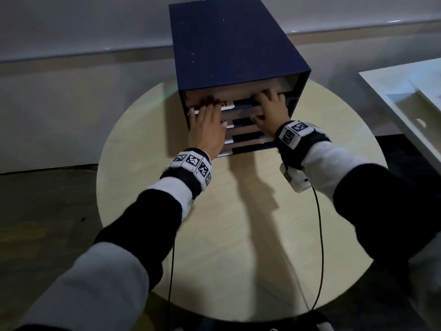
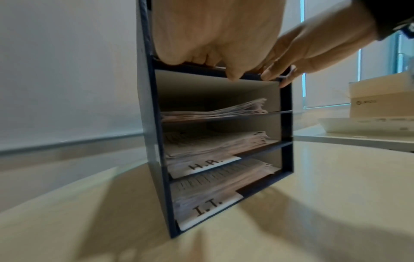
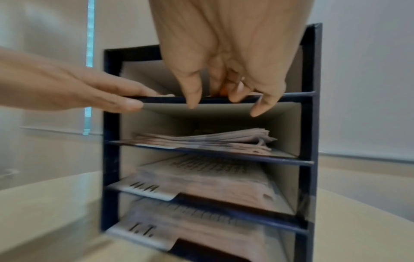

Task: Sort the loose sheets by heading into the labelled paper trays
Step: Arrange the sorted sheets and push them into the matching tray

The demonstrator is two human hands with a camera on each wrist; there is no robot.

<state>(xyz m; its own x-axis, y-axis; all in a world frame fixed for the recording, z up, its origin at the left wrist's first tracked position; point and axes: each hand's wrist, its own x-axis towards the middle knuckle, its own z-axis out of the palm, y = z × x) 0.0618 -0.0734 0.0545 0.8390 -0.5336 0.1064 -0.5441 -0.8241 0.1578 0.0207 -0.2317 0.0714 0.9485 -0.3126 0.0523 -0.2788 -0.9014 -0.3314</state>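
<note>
Sheets (image 2: 215,111) lie stacked in the navy paper trays (image 1: 241,44) on a round table (image 1: 238,223). At left, the left hand (image 1: 206,126) reaches into the top tray, fingers straight; at right, the right hand (image 1: 270,115) curls its fingers loosely at the same tray's lip, and whether it pinches anything cannot be told. Paper this thin is likely light, limp and easily creased, best taken by an edge.

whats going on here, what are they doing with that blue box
A person has both hands at the top shelf of a dark blue paper organiser standing on a round table. The left hand and right hand rest their fingers along that shelf's front edge. The three shelves below already hold stacks of sheets; the lower two are labelled H.R. and I.T.. No loose sheets show on the table.
</note>
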